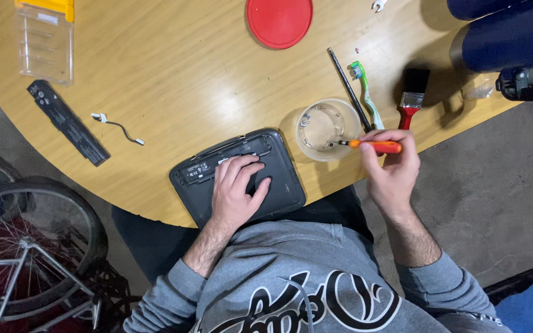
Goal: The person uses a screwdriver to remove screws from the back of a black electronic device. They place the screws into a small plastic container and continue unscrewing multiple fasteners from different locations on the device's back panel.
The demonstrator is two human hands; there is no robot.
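We see a small dark laptop (239, 179) lying bottom-up at the near edge of the round wooden table (174, 80), partly overhanging toward the person's lap. The left hand (235, 191) lies flat on its underside, fingers spread and nothing gripped, pinning it down. The right hand (393, 166) is closed around an orange-handled screwdriver (374, 146), whose tip reaches over the rim of a clear plastic cup (328, 129) just right of the laptop; small metal bits lie in the cup, too small for us to name.

We judge the laptop stiff and fairly heavy for its size, with a smooth plastic shell that could slide on the varnished wood, so a flat palm on the middle or a grip on both long edges suits it best. The open bay along its far edge looks like a weak place to press. The screwdriver is light and rigid, best held at the handle. The cup looks light and easy to tip.

Further off lie a long black battery (69, 123), a short white cable (118, 127), a red lid (279, 21), a green toothbrush (365, 92), a thin black rod (348, 86) and a red-handled brush (411, 92)
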